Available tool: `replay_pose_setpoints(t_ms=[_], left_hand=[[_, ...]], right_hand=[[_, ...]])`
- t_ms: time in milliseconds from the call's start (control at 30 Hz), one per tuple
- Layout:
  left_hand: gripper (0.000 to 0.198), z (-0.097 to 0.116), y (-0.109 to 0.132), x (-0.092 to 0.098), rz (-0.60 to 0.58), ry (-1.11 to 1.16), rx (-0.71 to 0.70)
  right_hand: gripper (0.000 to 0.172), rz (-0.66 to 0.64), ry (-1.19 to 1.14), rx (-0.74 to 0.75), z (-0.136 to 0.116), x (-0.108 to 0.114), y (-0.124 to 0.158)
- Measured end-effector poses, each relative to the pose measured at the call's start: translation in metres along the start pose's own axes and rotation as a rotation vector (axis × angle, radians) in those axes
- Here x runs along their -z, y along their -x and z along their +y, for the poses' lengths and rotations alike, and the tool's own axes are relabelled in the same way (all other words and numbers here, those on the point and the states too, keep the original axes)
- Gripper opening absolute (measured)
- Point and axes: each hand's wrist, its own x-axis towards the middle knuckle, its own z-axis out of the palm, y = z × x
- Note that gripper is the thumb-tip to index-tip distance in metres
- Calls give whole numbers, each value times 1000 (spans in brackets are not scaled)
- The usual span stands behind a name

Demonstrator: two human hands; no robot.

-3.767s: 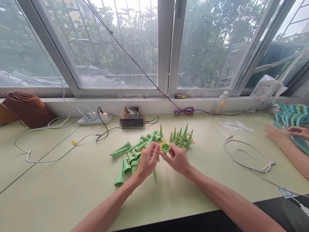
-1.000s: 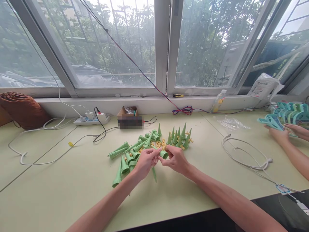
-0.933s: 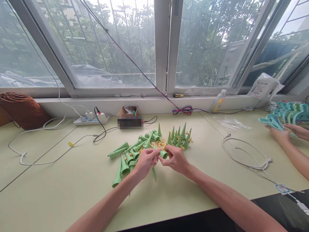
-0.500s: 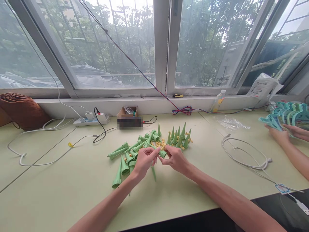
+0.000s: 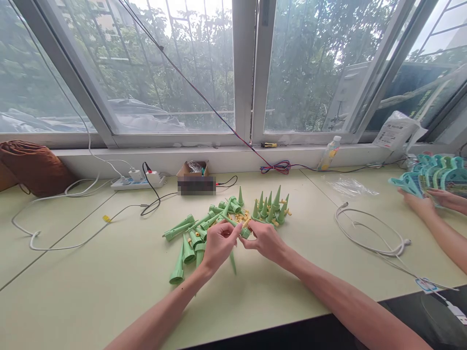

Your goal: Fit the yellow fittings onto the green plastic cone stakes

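Note:
Both of my hands meet over the middle of the table around one green watering spike [image 5: 245, 233]. My left hand [image 5: 219, 245] is closed on its body, thumb pressed along it. The fingers of my right hand [image 5: 267, 240] are pinched at the spike's wide capped end, on a small yellow valve [image 5: 246, 223]; the fingertips partly hide the contact. A pile of loose green spikes [image 5: 188, 253] lies left of and behind my left hand. Small yellow valves [image 5: 238, 217] are heaped just beyond my fingers. Several spikes with yellow valves stand point up in a group [image 5: 270, 208] behind my right hand.
A co-worker's hands [image 5: 419, 204] hold light-blue plastic pieces [image 5: 408, 183] at the far right. A coiled white cable [image 5: 339, 233] lies on the right. Farther back are a power strip [image 5: 140, 182], a small cardboard box [image 5: 193, 167] and a bottle [image 5: 329, 153].
My hands stay almost in place, with slight shifts of the fingers at the spike's capped end. The co-worker's hands at the right have shifted slightly left.

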Motion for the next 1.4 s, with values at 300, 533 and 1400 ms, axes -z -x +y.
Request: replay_pose_setpoints(t_ms=[300,533,1400], left_hand=[[41,-7,1,-2,77,-167,-246],[42,-10,1,-1,78,-280,-421],[41,-21,0,-3,1,-298,-551]], right_hand=[[33,0,53,-12,0,-3,2],[25,8,85,-27,0,-6,3],[25,-169,58,-171,-6,-4,2]])
